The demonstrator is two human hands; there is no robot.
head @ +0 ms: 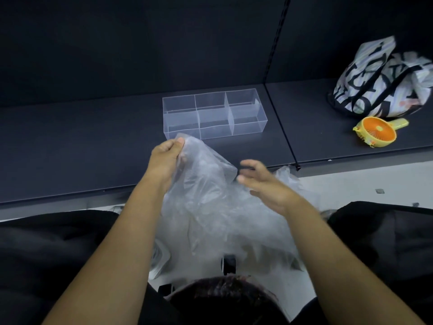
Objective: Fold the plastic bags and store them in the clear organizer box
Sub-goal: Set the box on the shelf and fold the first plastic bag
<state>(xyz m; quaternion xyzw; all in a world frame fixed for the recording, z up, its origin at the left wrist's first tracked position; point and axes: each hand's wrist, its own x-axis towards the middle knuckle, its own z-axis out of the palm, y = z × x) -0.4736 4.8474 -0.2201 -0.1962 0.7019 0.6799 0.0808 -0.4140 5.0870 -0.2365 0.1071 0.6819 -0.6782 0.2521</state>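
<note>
Bags up close: a crumpled heap of clear plastic point(257, 231) sits low between our knees, and we can't read how many there are. One plastic bag point(206, 184) is raised out of it, unfolded, hanging slack from its top corner.

Left hand point(166, 156) pinches that corner, with thumb and fingers curled round the film. Right hand point(264, 184) holds nothing. Its fingers are spread and relaxed just beside the bag's right edge, but it's blurred, so we can't tell if the fingertips touch.

Key relation: the clear organizer box point(213, 113) lies straight ahead, beyond both hands, on the dark shelf point(93, 148). Its long axis runs left to right across our view. It has two rows of three compartments, and all look empty.

The left hand is the nearer one. The held corner overlaps the box's near-left corner in view, but the bag is in the air, apart from the box. The right hand sits lower and closer to us.

Our read: nothing is folded yet, so the right hand likely needs the free edge first. The bare strip of shelf in front of the box looks usable for flattening. After that it's a short forward reach, and the near-left compartment is closest.

Far right on the shelf are an orange handheld fan point(377, 133) and a patterned tote point(379, 78) behind it. Both are well apart from the box and out of the path.
</note>
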